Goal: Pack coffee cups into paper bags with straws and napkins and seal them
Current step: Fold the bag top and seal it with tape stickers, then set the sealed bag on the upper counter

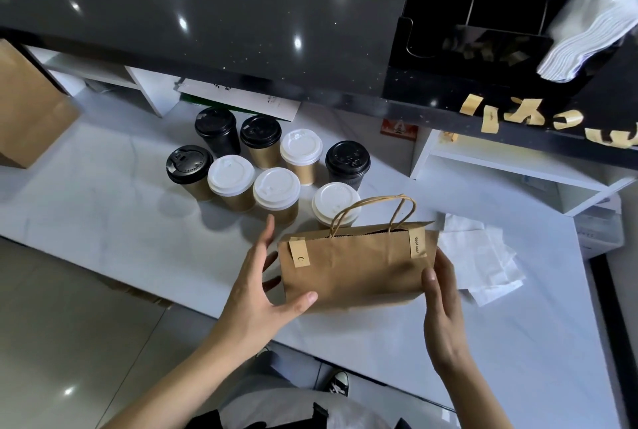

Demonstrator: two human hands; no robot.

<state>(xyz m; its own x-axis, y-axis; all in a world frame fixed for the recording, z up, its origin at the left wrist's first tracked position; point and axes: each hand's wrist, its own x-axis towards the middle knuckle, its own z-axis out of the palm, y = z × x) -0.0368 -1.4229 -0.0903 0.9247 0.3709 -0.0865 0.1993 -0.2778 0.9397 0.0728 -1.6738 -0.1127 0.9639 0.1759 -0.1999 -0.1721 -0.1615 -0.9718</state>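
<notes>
Since the taped paper bag (355, 270) on the bench (138, 221) looks thin and crushable, I'd lift by its base, left hand (257, 294) and right hand (445, 308) both loosely cupping its ends, not squeezing.

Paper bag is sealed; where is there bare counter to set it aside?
Bare counter lies left of the cups, bordered by the brown box. More lies near the edge, right of the bag. Crowded: cups behind it, napkins at right.

Matt brown paper bag (352, 270) – twisted paper handles (373, 211); glossy white counter (103, 221); plastic cup lids (231, 175) – smooth.
</notes>
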